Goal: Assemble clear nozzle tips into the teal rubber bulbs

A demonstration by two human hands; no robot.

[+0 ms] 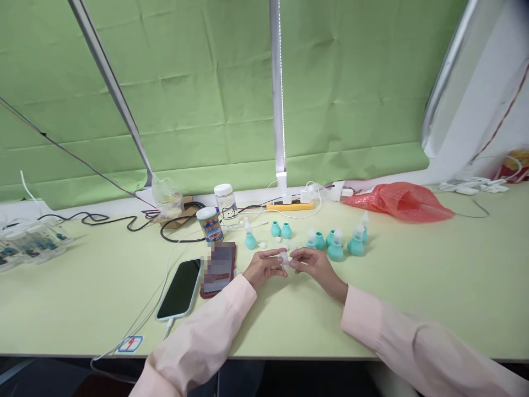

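Note:
Between my two hands, just above the table, is a small clear plastic piece. The fingers of my left hand pinch it from the left. My right hand has its thumb and fingertips closed on its right side. Fingers hide part of its shape. Beyond my hands stand several teal rubber bulbs with open necks. Other teal bulbs carry clear nozzles, such as the bulb with a nozzle right of my right hand and another nozzled bulb on the left. Small clear pieces lie among them.
Left of my hands lie a charging phone and a second, red-edged phone. Behind them stand a printed can and a white-lidded jar. A yellow power strip and red bubble wrap line the back.

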